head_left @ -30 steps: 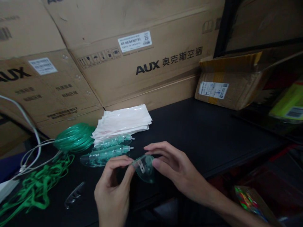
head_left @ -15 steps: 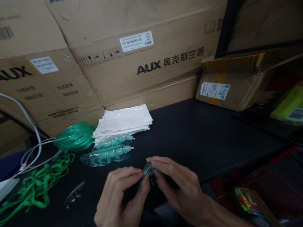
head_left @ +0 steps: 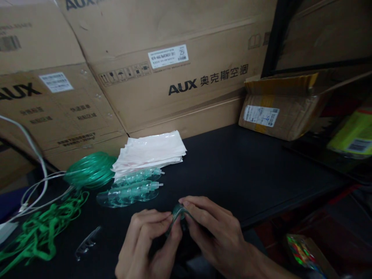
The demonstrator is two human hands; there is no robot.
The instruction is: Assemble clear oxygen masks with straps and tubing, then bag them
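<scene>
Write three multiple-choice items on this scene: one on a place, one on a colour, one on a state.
1. Where is the stack of white plastic bags?
A) on the black tabletop
B) inside a cardboard box
C) in a hand

2. What colour is the coiled plastic tubing?
A) red
B) green
C) yellow

3. What state is the small clear plastic piece in?
A) lying loose
B) hanging from tubing
C) pinched between both hands

Answers:
1 A, the stack rests there.
2 B, the coil shows green.
3 C, the left hand and right hand both grip it.
</scene>
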